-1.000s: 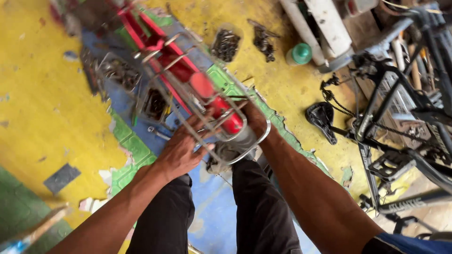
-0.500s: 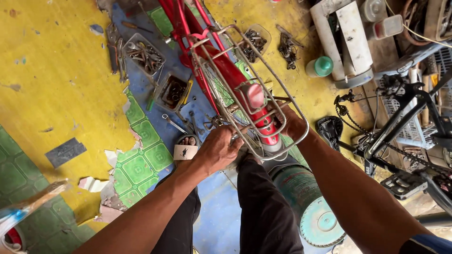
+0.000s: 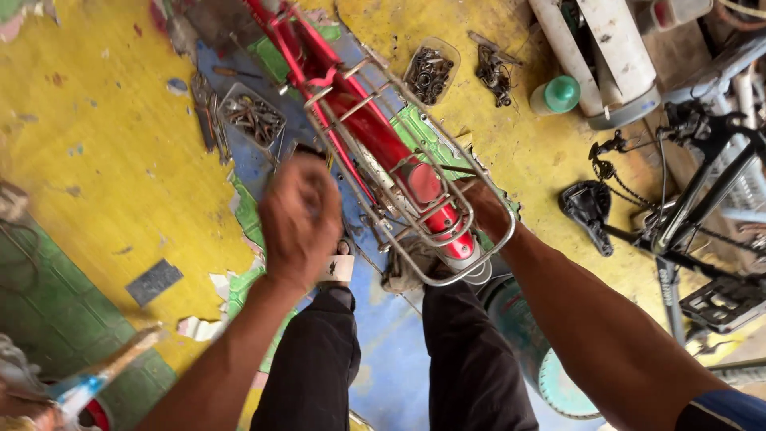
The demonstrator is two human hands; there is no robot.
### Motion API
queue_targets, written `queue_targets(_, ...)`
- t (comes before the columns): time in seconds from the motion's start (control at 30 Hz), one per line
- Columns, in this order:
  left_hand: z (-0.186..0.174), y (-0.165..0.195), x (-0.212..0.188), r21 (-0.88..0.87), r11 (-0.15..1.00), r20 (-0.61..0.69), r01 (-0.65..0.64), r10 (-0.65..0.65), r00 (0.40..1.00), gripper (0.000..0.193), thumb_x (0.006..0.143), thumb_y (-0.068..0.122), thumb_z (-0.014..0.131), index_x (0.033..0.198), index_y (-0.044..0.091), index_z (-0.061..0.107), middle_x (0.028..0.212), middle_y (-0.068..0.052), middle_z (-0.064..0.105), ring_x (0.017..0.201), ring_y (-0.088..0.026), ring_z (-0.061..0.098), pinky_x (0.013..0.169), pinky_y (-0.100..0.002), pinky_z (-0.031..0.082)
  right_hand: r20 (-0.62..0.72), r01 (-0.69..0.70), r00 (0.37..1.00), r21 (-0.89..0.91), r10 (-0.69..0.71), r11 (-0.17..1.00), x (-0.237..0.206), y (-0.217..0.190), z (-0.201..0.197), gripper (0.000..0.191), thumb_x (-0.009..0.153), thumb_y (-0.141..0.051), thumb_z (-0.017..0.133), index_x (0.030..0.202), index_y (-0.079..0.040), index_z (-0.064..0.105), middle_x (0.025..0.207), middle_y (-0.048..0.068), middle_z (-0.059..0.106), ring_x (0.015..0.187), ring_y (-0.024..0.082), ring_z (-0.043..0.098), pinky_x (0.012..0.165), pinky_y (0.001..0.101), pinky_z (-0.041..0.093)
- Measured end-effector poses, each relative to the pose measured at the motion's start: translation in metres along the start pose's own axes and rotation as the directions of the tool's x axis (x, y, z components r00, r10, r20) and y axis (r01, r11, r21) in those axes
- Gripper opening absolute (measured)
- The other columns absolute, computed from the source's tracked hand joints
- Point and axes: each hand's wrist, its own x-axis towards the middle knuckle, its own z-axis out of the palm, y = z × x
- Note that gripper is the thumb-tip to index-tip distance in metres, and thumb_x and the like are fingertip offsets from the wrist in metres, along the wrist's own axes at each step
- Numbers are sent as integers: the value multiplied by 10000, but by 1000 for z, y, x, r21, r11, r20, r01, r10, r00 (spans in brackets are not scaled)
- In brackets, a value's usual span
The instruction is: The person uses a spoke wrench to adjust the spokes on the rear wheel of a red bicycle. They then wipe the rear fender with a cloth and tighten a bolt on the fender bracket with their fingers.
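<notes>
A red bicycle rear end (image 3: 375, 140) with a silver wire carrier rack (image 3: 415, 191) over its mudguard runs from the top middle down to my knees. My right hand (image 3: 483, 209) grips the rack's right side near its rounded rear end, with its fingers partly hidden behind the wires. Off the rack and to its left, my left hand (image 3: 299, 219) is raised and blurred by motion. Only its back shows, with the fingers curled, and I see nothing in it. My legs in dark trousers (image 3: 319, 367) stand below the rack.
Two clear trays of bolts and small parts (image 3: 254, 118) (image 3: 431, 73) lie on the worn yellow floor beside a loose pile of chain parts (image 3: 495, 68). A green-capped bottle (image 3: 556, 94) and white cylinders (image 3: 606, 56) are at the top right. A black bicycle (image 3: 686, 215) lies on the right. A teal round tub (image 3: 550, 367) sits by my right leg.
My left hand has let go of the rack's rear end and lifted away to the left. My right hand has kept its hold. The view has shifted slightly.
</notes>
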Motion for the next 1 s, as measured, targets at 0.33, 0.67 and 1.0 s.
queue_targets(0.33,218,29,185,238,906,538,-351,178,824,336,925,329,738,809,14,727,805,-220,711,766,-377,703,702,-446,560,-312,56,935,-339,-168,939,-16,-11,-9,396,848,-380,705,954,1,706,1017,312,683,1012,437,684,880,502,573)
queue_targets(0.67,387,7,152,746,574,666,-339,-637,388,342,846,142,566,1035,-74,752,982,-243,783,875,-355,759,777,-506,579,-383,46,904,-358,-192,933,-1,-4,-61,407,877,-390,658,974,4,700,1027,365,682,1062,515,664,915,545,557)
queue_targets(1.0,426,-6,113,821,350,490,-450,-837,242,258,976,168,556,955,-16,736,861,-167,778,711,-250,744,654,-396,619,-132,66,985,-285,-108,956,8,5,-94,457,926,-286,553,1316,-71,655,1204,276,683,1057,383,712,941,457,580)
